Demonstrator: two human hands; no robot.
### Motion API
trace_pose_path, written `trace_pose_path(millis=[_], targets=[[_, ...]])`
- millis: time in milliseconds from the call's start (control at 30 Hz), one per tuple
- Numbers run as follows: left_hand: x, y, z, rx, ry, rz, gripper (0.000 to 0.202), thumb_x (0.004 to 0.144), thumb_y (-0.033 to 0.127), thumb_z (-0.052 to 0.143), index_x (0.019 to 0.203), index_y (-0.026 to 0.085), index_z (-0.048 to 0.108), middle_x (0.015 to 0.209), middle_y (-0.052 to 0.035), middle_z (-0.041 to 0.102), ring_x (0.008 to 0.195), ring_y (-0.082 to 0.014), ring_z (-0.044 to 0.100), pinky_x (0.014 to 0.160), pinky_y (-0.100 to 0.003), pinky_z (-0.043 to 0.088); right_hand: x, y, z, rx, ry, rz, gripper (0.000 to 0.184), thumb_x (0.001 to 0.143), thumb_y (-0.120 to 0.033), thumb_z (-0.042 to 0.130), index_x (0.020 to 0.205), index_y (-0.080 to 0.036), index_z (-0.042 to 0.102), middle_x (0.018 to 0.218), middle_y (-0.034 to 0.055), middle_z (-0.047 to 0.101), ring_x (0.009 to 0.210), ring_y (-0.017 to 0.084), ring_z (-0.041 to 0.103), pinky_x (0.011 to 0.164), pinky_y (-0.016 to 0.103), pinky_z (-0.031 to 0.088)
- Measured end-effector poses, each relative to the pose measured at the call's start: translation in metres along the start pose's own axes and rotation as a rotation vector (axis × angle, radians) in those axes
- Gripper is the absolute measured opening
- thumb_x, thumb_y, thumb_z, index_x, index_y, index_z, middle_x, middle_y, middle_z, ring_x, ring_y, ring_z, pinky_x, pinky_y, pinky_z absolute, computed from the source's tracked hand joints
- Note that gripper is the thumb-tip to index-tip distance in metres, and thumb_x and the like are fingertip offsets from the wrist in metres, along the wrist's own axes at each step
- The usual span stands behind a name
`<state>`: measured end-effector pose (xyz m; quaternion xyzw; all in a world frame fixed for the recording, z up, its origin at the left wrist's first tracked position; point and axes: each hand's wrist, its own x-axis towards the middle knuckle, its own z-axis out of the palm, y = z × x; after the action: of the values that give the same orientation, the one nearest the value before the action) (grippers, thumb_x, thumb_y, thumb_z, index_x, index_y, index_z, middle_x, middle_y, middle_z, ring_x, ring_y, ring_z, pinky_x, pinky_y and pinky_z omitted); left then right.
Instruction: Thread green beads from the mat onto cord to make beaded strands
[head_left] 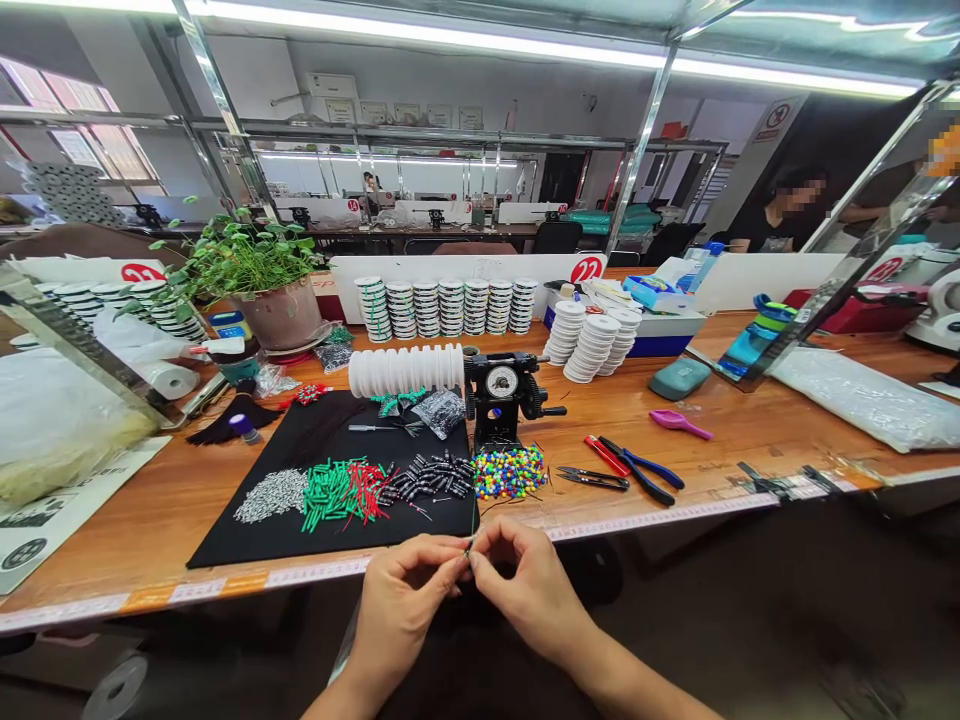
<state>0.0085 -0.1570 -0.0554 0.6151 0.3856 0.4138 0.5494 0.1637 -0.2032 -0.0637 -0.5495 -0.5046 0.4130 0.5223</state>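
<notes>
My left hand (409, 590) and my right hand (525, 585) meet just below the table's front edge, fingertips pinched together on a tiny part on a thin line (468, 548) that I cannot make out. Right behind them lies a black mat (247, 530). On the mat sit piles of silver pieces (271, 495), green and red tubes (341, 490), black pieces (427, 475) and multicoloured beads (510, 470).
A black winder (501, 395) with a row of white spools (405, 368) stands behind the mat. Blue-handled pliers (641, 468), small scissors (592, 478) and a purple scoop (679, 423) lie at right. A potted plant (262, 280) and spool stacks (442, 305) stand further back. A person sits far right.
</notes>
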Motion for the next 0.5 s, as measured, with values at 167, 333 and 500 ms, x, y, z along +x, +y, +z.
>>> trace_pose_path(millis=[167, 333, 500], targets=[[0.0013, -0.0045, -0.0023, -0.085, -0.014, -0.066, 0.019, 0.071, 0.038, 0.084, 0.068, 0.020, 0.081, 0.084, -0.0102, 0.081, 0.060, -0.0172, 0.070, 0.052, -0.021, 0.057, -0.0042, -0.0052, 0.0001, -0.092, 0.022, -0.131, 0.009, 0.085, -0.022, 0.060, 0.077, -0.020, 0.065, 0.074, 0.0023, 0.069, 0.069, 0.018, 0.064, 0.066, 0.027, 0.049], [0.0003, -0.0022, -0.0009, -0.070, -0.013, -0.059, 0.022, 0.074, 0.039, 0.082, 0.068, 0.018, 0.080, 0.085, -0.0102, 0.080, 0.063, -0.0171, 0.069, 0.054, -0.021, 0.056, -0.0040, -0.0053, -0.0027, 0.071, -0.042, -0.040, 0.017, 0.090, -0.032, 0.064, 0.079, -0.019, 0.066, 0.076, 0.0041, 0.072, 0.071, 0.020, 0.067, 0.067, 0.029, 0.051], [-0.0017, -0.0017, -0.0008, -0.086, -0.018, -0.023, 0.023, 0.077, 0.039, 0.080, 0.070, 0.017, 0.078, 0.087, -0.0097, 0.079, 0.060, -0.0157, 0.068, 0.052, -0.022, 0.055, -0.0019, 0.0008, -0.0056, 0.209, -0.082, -0.013, 0.027, 0.090, -0.042, 0.071, 0.078, -0.018, 0.069, 0.075, 0.0041, 0.073, 0.072, 0.019, 0.068, 0.068, 0.028, 0.052]])
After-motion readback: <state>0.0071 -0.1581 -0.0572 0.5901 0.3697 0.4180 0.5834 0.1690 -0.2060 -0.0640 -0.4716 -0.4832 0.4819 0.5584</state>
